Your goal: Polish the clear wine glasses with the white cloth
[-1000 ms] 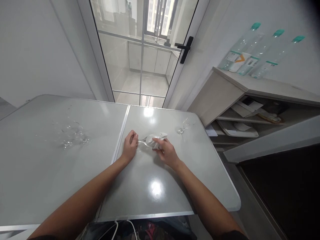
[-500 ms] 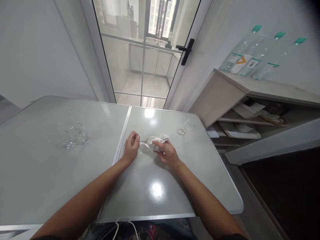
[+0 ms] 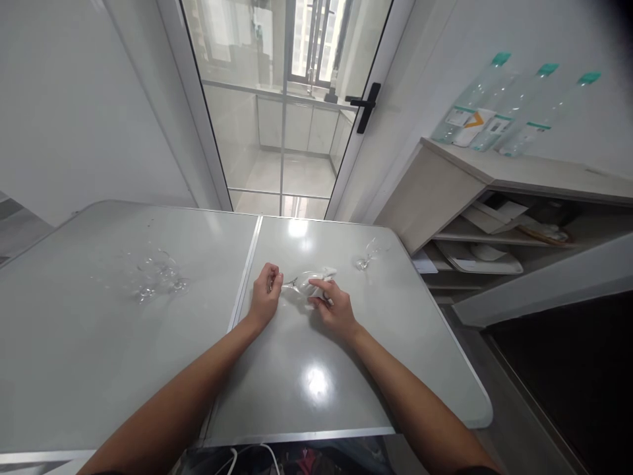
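Note:
A clear stemmed wine glass (image 3: 302, 282) lies sideways between my hands, just above the table. My left hand (image 3: 267, 290) is closed round the foot end of its stem. On the other side, my right hand (image 3: 336, 307) is closed on the bowl, with the index finger along the outside of the glass. A white cloth (image 3: 328, 271) shows at the rim and inside the bowl, partly hidden by the right fingers. Which part of the cloth those fingers press cannot be made out.
Several clear glasses (image 3: 161, 274) stand on the left of the grey table (image 3: 277, 369). Another glass (image 3: 366, 257) is at the back right. Plastic bottles (image 3: 509, 112) stand on a shelf unit (image 3: 459, 171) at right. A glazed door (image 3: 281, 132) is beyond the table.
The view has shifted slightly, so the table sits a little lower and further right. Both hands keep hold of the wine glass, with the right fingers slightly repositioned on the bowl.

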`<state>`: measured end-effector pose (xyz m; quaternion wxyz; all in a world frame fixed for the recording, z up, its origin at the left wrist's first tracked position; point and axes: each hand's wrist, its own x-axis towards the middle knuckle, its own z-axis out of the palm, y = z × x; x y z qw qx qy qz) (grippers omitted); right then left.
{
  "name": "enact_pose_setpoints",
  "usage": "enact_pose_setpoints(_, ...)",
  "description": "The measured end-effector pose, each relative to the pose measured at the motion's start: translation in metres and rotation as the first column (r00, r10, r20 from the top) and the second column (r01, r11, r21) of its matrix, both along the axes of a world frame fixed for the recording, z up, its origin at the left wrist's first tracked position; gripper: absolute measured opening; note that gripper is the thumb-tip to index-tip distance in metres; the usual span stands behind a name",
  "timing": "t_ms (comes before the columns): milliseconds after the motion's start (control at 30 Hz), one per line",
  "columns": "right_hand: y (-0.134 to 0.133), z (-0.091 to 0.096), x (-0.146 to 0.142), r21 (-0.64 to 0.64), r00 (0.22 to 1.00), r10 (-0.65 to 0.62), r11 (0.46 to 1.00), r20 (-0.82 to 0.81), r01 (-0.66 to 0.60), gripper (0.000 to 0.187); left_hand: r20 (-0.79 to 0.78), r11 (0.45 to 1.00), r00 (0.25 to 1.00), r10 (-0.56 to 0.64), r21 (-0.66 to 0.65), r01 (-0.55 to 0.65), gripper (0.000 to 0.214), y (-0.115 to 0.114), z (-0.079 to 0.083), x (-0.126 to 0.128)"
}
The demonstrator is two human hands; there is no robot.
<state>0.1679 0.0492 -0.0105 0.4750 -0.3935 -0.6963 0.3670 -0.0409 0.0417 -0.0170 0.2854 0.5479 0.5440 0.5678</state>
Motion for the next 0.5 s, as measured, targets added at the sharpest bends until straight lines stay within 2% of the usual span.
enact_pose_setpoints(133,0.0035,0.0048,0.0006,-0.178,0.962,-0.132,0.980,-0.240,0.090,0.040,-0.089,0.991,0.987,-0.133,-0.035,0.130,0.026,-0.0016,-0.0001,0.0015)
enact_pose_setpoints(200,0.0056,0.0072,0.0014,-0.215,0.938,-0.162,0.972,-0.306,0.098,0.043,-0.104,0.982,0.977,-0.185,-0.057,0.179,0.029,-0.0010,-0.0014,0.0019)
enact_pose_setpoints(267,0.0062,0.0075,0.0034,-0.158,0.957,-0.128,0.983,-0.259,0.089,0.046,-0.066,0.980,0.980,-0.188,-0.072,0.183,0.033,0.0007,-0.0025,0.0009)
enact_pose_setpoints(333,0.0060,0.0057,0.0061,-0.055,0.990,-0.047,0.998,-0.130,0.041,0.047,-0.009,0.983,0.986,-0.166,-0.076,0.165,0.036,0.0020,-0.0025,-0.0009)
enact_pose_setpoints(400,0.0066,0.0033,0.0084,0.014,0.999,-0.018,1.000,-0.042,0.019,0.047,0.000,0.986,0.988,-0.153,-0.066,0.153,0.035,0.0021,-0.0009,-0.0017)
enact_pose_setpoints(500,0.0097,0.0010,0.0091,-0.056,0.984,-0.092,0.995,-0.155,0.084,0.050,-0.112,0.982,0.975,-0.191,-0.022,0.190,0.030,0.0000,0.0021,0.0007)
